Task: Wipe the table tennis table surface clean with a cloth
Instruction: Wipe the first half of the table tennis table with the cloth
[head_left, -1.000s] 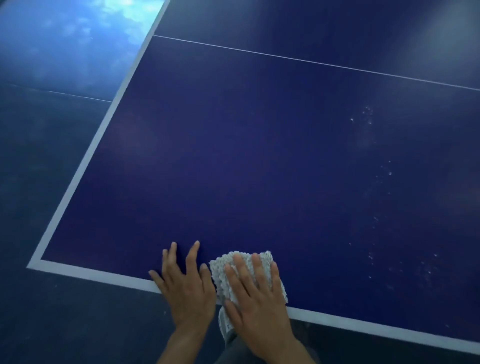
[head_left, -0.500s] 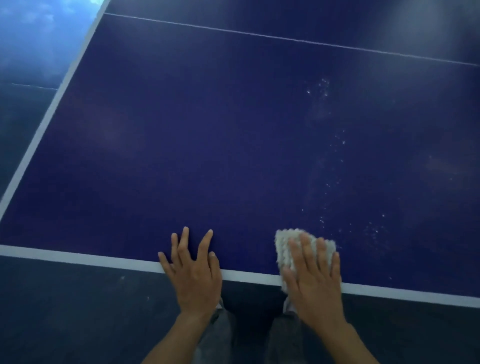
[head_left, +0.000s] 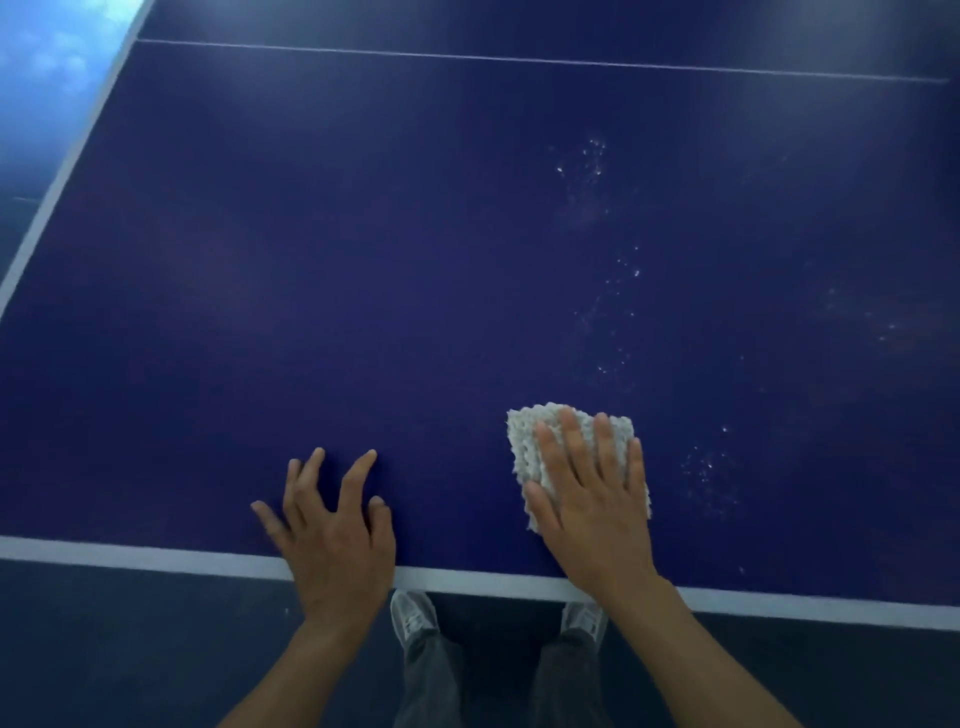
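- right hand (head_left: 592, 499) is flat on the cloth (head_left: 524, 447), fingers straight and close together, pressing it onto the table (head_left: 363, 260) near the front white edge line (head_left: 130, 556)
- left hand (head_left: 332, 540) is spread wide, fingertips on the bare blue top, holding nothing
- white specks (head_left: 618, 312) sit just beyond and right of the cloth

A person's right hand (head_left: 592, 499) presses a nubby white cloth (head_left: 524, 441) flat on a dark blue table tennis table (head_left: 311, 286) at lower centre of the frame. The left hand (head_left: 332, 540) rests spread-fingered at the white near edge. Pale specks (head_left: 613, 312) dot the surface above and right of the cloth. Grey shoes (head_left: 413, 618) show below.
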